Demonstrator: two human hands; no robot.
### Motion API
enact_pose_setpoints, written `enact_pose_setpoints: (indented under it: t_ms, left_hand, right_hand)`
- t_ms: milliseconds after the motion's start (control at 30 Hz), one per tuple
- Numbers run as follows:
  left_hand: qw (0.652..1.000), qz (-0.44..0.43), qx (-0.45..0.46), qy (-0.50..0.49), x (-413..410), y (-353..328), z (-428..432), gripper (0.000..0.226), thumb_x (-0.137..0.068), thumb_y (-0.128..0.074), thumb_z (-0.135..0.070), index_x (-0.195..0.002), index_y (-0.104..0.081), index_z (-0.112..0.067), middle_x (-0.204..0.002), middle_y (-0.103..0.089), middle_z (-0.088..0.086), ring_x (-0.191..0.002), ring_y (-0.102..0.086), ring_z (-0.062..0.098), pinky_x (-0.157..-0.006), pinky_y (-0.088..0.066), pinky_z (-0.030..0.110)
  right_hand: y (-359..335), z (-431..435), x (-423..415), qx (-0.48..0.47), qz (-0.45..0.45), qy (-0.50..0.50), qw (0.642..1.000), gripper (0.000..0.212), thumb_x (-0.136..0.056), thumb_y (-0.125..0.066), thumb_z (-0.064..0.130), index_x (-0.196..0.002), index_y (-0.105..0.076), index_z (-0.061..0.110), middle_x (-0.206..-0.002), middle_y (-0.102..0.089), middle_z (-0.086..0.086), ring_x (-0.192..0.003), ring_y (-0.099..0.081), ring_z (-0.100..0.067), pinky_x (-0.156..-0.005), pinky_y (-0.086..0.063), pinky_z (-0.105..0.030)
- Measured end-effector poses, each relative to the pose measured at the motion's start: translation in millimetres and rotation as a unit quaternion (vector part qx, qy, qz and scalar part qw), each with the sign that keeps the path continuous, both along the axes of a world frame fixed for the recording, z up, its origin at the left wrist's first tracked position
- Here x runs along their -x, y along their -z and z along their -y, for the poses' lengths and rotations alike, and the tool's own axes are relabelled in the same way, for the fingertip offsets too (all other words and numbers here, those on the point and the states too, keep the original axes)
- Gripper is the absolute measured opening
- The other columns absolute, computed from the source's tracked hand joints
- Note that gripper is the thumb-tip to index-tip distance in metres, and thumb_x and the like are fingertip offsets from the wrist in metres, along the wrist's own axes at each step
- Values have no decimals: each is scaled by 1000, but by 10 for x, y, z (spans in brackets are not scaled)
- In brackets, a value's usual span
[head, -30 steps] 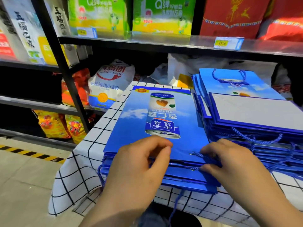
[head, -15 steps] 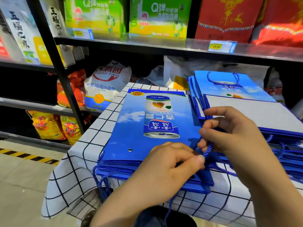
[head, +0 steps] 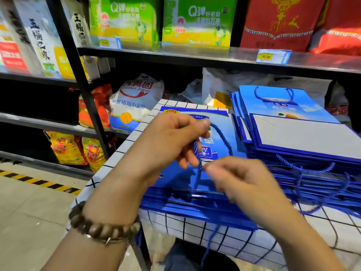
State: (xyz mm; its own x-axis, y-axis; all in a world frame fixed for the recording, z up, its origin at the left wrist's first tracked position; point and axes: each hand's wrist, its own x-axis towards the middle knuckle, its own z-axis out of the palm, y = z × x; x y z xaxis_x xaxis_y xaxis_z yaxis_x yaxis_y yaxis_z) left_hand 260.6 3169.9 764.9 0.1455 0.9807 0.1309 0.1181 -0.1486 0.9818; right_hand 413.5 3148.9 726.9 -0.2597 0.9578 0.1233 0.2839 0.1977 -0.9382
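left hand [head: 172, 141]: raised over the near stack, thumb and forefinger pinched on the upper bend of a blue cord [head: 222, 137], other fingers curled; bead bracelet [head: 101, 229] on the wrist. right hand [head: 240, 180]: lower and nearer me, blurred, fingertips closed on the same cord where it drops toward the bag's near edge. the cord loops between the two hands, and a loose tail hangs below the table edge. top bag [head: 220, 122]: blue paper, lying flat on a stack of like bags [head: 195, 208], print facing up, one punched eyelet [head: 161, 176] bare near the near-left edge. step in hand, as i judge it: fitting the carry handle to the top bag, with the cord being worked or knotted before it goes through the hole. next move, i reckon, calls for a steady pinch on the cord end, aim at the small eyelet, and the bag held flat so that it does not slide. second stack [head: 304, 137]: just to the right, taller, handles already fitted and dangling. surface: table under a white black-checked cloth [head: 214, 237]. room: shop aisle, dark metal shelf [head: 175, 53] with green boxes [head: 125, 20], red gift bags [head: 277, 22], a price tag [head: 273, 56], a flour sack [head: 134, 102] below, and a hazard stripe [head: 39, 182] on the tiled floor.
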Motion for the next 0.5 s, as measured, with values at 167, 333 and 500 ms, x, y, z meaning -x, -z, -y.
enact_pose_setpoints:
  t_ms: [167, 333, 500]
  left_hand:
    - [998, 54, 13, -3, -25, -63, -73, 20, -88, -54, -23, -76, -63, -10, -51, -54, -1, -37, -52, 7, -36, -38, 14]
    - [996, -63, -7, -58, 224, 55, -55, 18, -90, -53, -25, -84, -67, -16, -65, -67, -1, -42, -53, 8, -37, -35, 14]
    - [916, -388, -64, -85, 668, 355, 141, 12, -75, -59, -55, -80, -62, -44, -86, -63, -26, -83, -58, -9, -71, -46, 19]
  right_hand:
    - [55, -30, 169, -37, 111, -67, 991, 14, -78, -67, 25, -71, -67, 12, -51, -49, 7, -46, -41, -2, -50, -32, -14]
    - [-89, -139, 198, 60, -82, -38, 994, 17, -85, -58, 7, -68, -62, 9, -51, -60, -1, -40, -51, -9, -38, -40, -17]
    - [-78, -312, 273, 76, -98, -37, 992, 14, -81, -62, -3, -71, -63, 7, -57, -64, -3, -49, -62, -12, -48, -52, -17]
